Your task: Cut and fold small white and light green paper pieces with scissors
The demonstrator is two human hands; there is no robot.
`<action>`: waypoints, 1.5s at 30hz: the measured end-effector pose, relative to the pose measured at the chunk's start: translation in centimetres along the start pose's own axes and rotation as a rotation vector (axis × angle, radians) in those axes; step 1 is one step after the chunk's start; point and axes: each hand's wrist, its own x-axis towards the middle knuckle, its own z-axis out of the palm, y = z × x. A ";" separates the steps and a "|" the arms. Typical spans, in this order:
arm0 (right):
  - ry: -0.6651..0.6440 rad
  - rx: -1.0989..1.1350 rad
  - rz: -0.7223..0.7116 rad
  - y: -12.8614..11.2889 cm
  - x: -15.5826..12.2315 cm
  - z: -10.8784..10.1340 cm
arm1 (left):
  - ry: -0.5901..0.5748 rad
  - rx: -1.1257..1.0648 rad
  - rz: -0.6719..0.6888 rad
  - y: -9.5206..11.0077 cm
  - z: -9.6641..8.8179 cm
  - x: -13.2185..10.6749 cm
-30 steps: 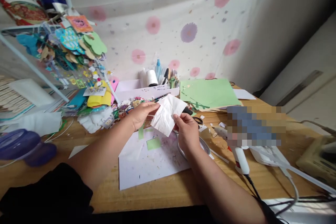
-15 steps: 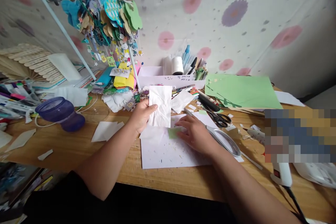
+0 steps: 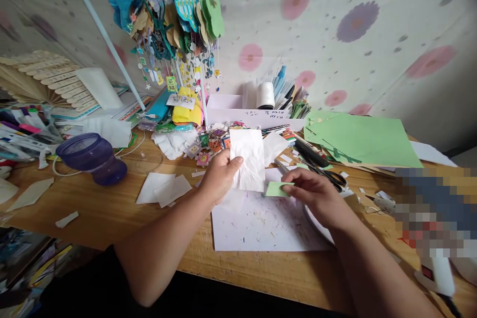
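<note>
My left hand (image 3: 221, 174) is closed on a crinkled white sheet of paper (image 3: 248, 161), thumb on its front face, held upright above the work board. Between the thumb and fingers of my right hand (image 3: 316, 194) is a small light green paper piece (image 3: 278, 189), its left end close to the lower corner of the white sheet. Below both hands lies a white board (image 3: 257, 228) specked with tiny scraps. Black-handled scissors (image 3: 335, 179) lie behind my right hand, which partly hides them. A grey-white loop-shaped handle (image 3: 316, 223) is mostly covered by my right forearm.
A purple translucent jar (image 3: 91, 156) stands at the left, near loose white paper pieces (image 3: 156, 189). Green card sheets (image 3: 368, 136) lie at the back right. Paper ornaments (image 3: 171, 15) hang from a stand. A glue gun (image 3: 436, 273), partly blurred out, is at the right edge.
My right hand has picked the green paper piece up off the board and brought it beside the white sheet. The view has shifted a little to the left.
</note>
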 end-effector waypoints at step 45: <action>0.354 0.587 0.071 -1.6 0.1 4.3 | -0.262 -0.363 -0.162 1.8 3.4 -2.7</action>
